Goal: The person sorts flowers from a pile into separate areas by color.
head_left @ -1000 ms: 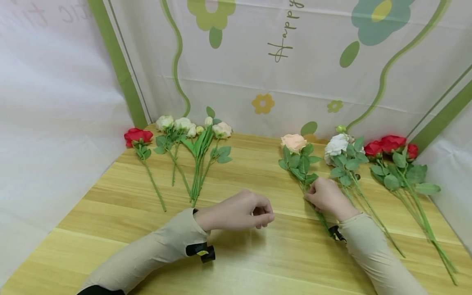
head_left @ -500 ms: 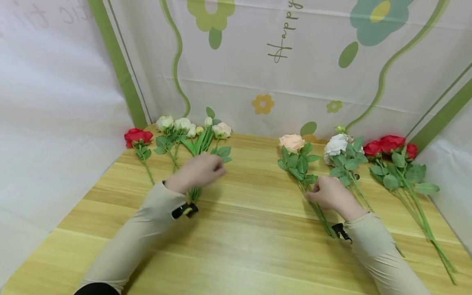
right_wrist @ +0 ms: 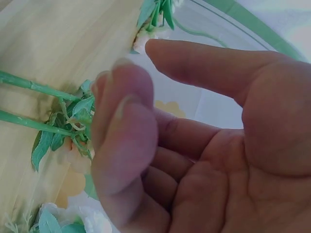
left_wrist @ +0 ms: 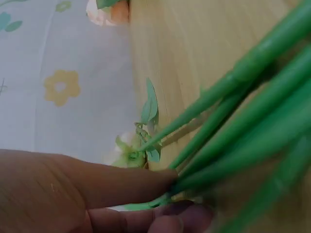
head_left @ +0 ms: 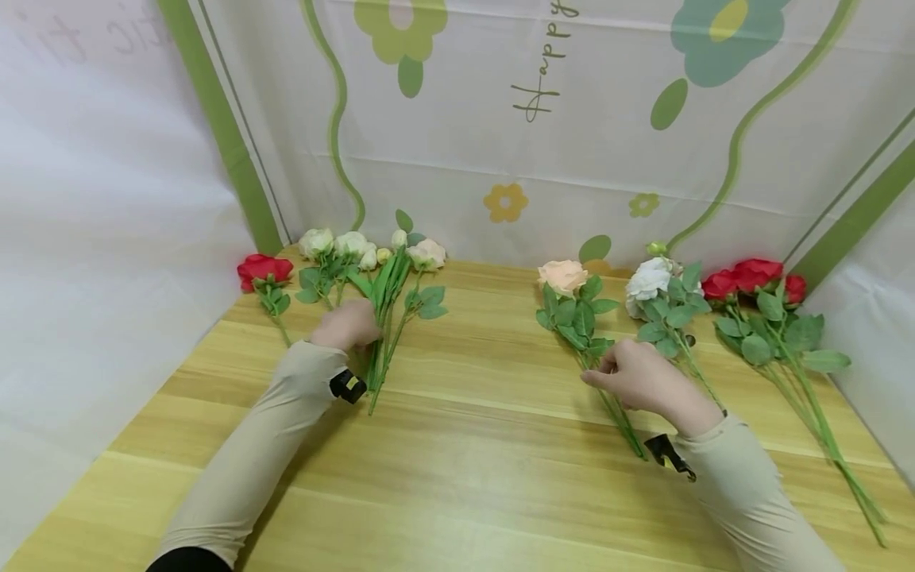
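Observation:
At the left group of flowers, my left hand (head_left: 346, 324) reaches in from the left and pinches the green stems (left_wrist: 228, 126) of the white-budded tulips (head_left: 387, 278). In the left wrist view the stems run between thumb and fingertips. White roses (head_left: 351, 245) and a pale pink rose (head_left: 427, 253) lie on either side of these tulips. My right hand (head_left: 643, 384) hovers by the stems of a peach rose (head_left: 563, 277). In the right wrist view its fingers (right_wrist: 131, 141) are loosely bent, with the thumb apart and nothing held.
A red rose (head_left: 264, 272) lies at the far left of the wooden table (head_left: 457, 477). White roses (head_left: 649, 280) and red roses (head_left: 750, 276) lie on the right, stems toward the front. A printed cloth (head_left: 443, 143) hangs behind the table.
My left hand has moved left and away from me, from the middle of the table to the tulip stems. My right hand has stayed by the peach rose, its fingers off the stems.

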{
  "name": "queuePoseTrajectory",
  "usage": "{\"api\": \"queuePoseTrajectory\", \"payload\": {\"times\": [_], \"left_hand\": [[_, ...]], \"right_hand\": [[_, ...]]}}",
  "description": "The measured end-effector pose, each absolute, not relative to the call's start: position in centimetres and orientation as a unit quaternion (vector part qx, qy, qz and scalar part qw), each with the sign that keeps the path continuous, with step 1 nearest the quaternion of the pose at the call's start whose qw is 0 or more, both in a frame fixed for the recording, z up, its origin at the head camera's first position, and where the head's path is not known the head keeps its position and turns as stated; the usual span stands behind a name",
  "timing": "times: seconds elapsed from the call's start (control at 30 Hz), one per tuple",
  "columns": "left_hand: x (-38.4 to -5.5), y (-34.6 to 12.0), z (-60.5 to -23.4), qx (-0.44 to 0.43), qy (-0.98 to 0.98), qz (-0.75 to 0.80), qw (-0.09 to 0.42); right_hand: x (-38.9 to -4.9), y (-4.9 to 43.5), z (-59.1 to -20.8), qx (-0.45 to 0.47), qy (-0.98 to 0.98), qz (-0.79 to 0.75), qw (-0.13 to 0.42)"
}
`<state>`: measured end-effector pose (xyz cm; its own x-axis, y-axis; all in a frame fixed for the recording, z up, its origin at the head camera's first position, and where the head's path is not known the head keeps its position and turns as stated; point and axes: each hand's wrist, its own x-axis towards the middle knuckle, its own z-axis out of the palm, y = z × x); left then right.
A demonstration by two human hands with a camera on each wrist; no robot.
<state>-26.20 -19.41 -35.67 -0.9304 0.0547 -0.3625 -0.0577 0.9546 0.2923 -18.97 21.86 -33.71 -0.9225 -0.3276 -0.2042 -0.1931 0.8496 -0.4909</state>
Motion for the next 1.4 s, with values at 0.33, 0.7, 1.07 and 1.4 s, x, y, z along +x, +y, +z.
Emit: {"api": "queuePoseTrajectory", "payload": {"times": [0.33,0.7,1.07,1.4], "left_hand": [[-26.1,-19.8,-35.2,-0.01,0.974,0.171,0.149],[-26.3,-21.9,-32.2,0.044,0.964,0.236,0.113],[-23.9,-16.0,-31.4,0.103,0.821,0.556,0.085],[-20.0,-8.4,-35.6,0.186,0.701,0.679,0.114]], "right_hand": [[-18.9,21.8,-33.9,-0.142,0.95,-0.24,0.138],[-18.7,21.8,-33.7,-0.152,0.947,-0.247,0.135],[-17.6,19.6,-33.9,-0.162,0.902,-0.388,0.097],[-14.9,14.9,-35.2,-0.19,0.784,-0.557,0.199]]}}
